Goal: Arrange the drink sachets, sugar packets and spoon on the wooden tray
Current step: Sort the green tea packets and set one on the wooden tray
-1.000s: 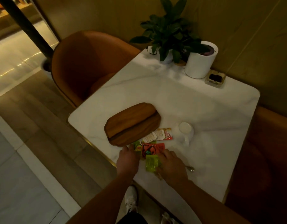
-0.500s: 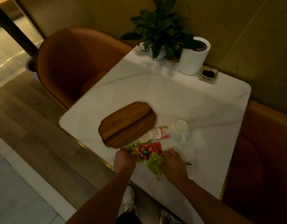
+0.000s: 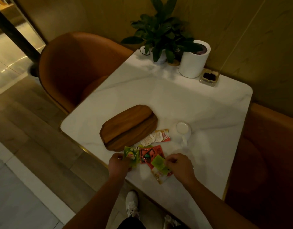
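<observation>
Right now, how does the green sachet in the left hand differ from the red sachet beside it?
The green sachet is pinched by the left hand; the red sachet lies untouched on the table. The green one bears a small logo label, the red one a dark graphic. The red one is partly covered by a paler green packet at the right hand. Neither is on the wooden tray.

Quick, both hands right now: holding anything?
Left hand: closed on the green Lipton sachet.
Right hand: pinching the plain green sachet.

bare wooden tray (image 3: 126, 128), open tabletop (image 3: 183, 100) beyond, white cup (image 3: 183, 128) right of tray
</observation>
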Available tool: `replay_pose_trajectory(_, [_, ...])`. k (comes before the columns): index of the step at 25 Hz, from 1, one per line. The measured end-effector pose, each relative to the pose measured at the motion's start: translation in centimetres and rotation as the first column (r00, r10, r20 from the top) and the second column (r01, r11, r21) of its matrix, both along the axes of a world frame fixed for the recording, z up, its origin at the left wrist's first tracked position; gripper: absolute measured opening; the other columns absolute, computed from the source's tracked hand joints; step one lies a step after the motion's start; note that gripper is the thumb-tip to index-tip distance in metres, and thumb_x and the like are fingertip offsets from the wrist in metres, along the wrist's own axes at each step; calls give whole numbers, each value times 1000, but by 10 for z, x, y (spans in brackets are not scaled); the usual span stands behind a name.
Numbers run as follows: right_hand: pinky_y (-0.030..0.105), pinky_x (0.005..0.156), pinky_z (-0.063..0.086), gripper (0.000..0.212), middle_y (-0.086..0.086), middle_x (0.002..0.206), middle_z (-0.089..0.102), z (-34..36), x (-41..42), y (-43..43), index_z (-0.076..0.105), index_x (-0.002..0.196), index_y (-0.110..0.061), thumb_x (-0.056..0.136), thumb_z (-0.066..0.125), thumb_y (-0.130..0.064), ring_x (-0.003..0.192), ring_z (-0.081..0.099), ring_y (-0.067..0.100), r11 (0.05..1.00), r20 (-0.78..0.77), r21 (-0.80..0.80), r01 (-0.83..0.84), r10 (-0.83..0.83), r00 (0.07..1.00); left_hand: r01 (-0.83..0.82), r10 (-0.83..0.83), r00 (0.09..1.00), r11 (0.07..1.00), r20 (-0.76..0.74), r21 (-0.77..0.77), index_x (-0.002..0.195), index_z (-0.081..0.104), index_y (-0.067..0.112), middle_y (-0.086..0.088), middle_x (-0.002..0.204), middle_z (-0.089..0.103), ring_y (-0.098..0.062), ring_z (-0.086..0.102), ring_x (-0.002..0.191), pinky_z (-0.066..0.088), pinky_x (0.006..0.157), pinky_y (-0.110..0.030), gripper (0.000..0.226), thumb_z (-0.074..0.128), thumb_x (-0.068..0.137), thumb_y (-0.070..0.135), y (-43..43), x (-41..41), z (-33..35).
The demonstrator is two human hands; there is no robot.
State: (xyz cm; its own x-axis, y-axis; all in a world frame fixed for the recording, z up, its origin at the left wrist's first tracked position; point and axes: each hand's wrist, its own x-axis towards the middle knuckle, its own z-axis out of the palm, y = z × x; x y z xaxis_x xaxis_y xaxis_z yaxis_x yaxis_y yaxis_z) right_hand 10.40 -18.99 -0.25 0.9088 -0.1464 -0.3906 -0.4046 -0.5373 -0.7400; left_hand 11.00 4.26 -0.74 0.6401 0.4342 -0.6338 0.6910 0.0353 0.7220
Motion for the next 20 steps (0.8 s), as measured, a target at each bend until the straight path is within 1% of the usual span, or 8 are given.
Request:
replay_pose_trajectory(2, [10,61,46,6,-3,92,69,7,-2,-2,76,85,-22,81,73,-19,79,63,7,996,54,-63,-55,58,997,-21,24,999,996,36,-89,106,55,17,-17,101,68,-34,70,88,62,71,-48,28,70,86,6,-2,-7,10])
replay_pose_trajectory(3, [18,69,50,8,-5,93,69,11,-4,-3,76,87,-24,82,71,-20,83,64,9,989,70,-119,-90,99,993,-8,15,999,991,48,-135,113,52,21,-15,100,69,-33,71,88,62,68,-45,36,69,86,4,-3,-12,14])
replay_pose_trajectory(5, [26,77,53,10,-8,93,70,19,-10,-3,77,90,-23,84,70,-18,84,63,6,984,125,-133,-116,133,983,23,-13,999,981,52,-190,118,53,18,-15,99,70,-32,72,86,62,63,-42,38,69,87,4,-4,-21,21])
replay_pose_trajectory(8, [20,78,55,16,-8,94,69,31,-18,-2,76,89,-20,82,71,-6,87,64,1,993,309,2,-119,113,944,89,-81,996,972,43,-217,112,63,3,-18,97,73,-28,74,77,59,55,-32,21,64,91,6,-9,-30,28])
replay_pose_trajectory(11, [14,83,53,24,-6,103,69,40,-21,6,77,92,-13,80,68,6,98,65,1,979,430,73,-189,140,892,117,-114,993,942,27,-314,109,65,4,-21,99,73,-30,75,79,61,62,-39,17,56,95,6,-18,-30,36])
replay_pose_trajectory(14, [20,83,55,22,-5,103,70,44,-19,14,78,91,-11,82,67,5,96,65,4,968,395,91,-233,180,901,90,-87,996,897,28,-432,107,65,4,-23,99,72,-38,73,86,61,71,-47,17,53,97,12,-27,-28,45])
replay_pose_trajectory(18, [21,81,56,21,-10,102,66,46,-18,14,76,99,-15,80,75,-7,94,64,1,975,365,72,-208,169,915,222,-183,974,890,133,-398,109,66,6,-16,95,77,-34,75,86,61,69,-40,22,69,88,9,-30,-30,48])
replay_pose_trajectory(20, [23,76,58,34,-16,110,60,47,-19,13,69,110,-23,80,77,-9,96,65,2,974,299,184,-129,70,952,242,-188,966,896,177,-372,109,66,6,-15,93,77,-34,75,85,61,67,-39,23,70,86,7,-30,-31,49])
